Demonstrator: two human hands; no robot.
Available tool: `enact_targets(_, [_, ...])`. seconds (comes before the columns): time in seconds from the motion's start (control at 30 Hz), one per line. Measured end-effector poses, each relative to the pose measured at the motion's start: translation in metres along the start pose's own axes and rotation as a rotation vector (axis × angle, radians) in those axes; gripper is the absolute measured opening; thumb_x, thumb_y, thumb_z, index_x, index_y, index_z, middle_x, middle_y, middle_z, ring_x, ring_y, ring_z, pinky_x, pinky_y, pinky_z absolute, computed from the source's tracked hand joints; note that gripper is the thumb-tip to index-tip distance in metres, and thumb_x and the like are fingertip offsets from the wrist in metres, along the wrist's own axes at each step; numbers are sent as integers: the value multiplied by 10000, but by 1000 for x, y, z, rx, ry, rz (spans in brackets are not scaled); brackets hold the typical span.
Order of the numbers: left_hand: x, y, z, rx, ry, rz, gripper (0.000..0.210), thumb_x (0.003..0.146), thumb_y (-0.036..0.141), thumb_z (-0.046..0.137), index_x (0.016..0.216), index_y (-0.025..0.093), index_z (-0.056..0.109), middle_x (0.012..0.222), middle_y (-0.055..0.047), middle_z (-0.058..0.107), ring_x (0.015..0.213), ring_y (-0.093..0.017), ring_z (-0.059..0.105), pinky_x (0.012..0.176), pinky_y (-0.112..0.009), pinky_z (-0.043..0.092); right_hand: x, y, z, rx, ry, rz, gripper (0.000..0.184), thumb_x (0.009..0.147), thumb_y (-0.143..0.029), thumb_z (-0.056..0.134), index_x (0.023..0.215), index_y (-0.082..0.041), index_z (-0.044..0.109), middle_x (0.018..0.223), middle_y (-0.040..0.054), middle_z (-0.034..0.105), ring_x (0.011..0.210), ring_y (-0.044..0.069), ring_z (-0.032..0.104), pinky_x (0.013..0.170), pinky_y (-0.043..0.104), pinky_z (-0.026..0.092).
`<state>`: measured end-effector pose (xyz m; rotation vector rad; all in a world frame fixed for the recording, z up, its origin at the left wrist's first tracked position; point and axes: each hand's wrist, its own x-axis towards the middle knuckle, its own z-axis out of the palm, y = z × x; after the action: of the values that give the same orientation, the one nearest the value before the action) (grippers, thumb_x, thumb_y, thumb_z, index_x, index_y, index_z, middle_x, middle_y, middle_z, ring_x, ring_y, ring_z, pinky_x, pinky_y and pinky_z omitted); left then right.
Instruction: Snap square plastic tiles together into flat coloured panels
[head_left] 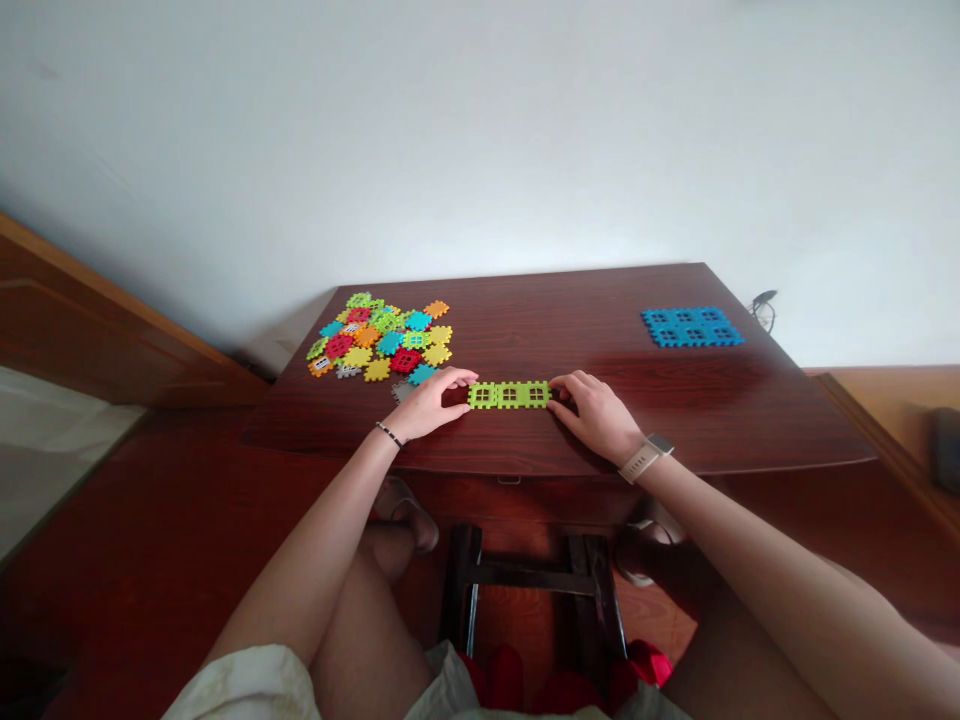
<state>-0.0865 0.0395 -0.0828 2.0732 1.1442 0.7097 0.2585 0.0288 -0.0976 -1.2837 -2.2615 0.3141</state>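
A strip of three green window-patterned interlocking tiles (510,395) lies in front of me on the dark wooden table (517,330). At the strip's left end, my left hand (433,400) grips the edge between thumb and fingers. My right hand (592,408) pinches the opposite end in the same way. The left tile looks joined to the middle one with a narrow seam; whether it is fully locked I cannot tell. Close by my left hand is a pile of loose colourful interlocking tiles (390,340), with a grey tile (402,390) partly behind that hand.
At the right rear of the table lies a flat panel of joined blue window tiles (691,327). A black cable (763,300) shows past the table's right edge. White wall (480,130) rises behind the table, and a dark wooden stool (532,575) stands below its front edge.
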Motion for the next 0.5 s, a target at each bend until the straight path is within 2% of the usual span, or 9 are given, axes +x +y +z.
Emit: enact_targets(0.5, [1,-8,3,10,49,50,390,935,197,685,1322,243,667,1307,-90,722,1210,-236,690,1140,-470,555,1,-1,0,-4,4,-7,186,1035,-325,650,1168,-197,675,1021,96,693,946,291,661,892,424,526])
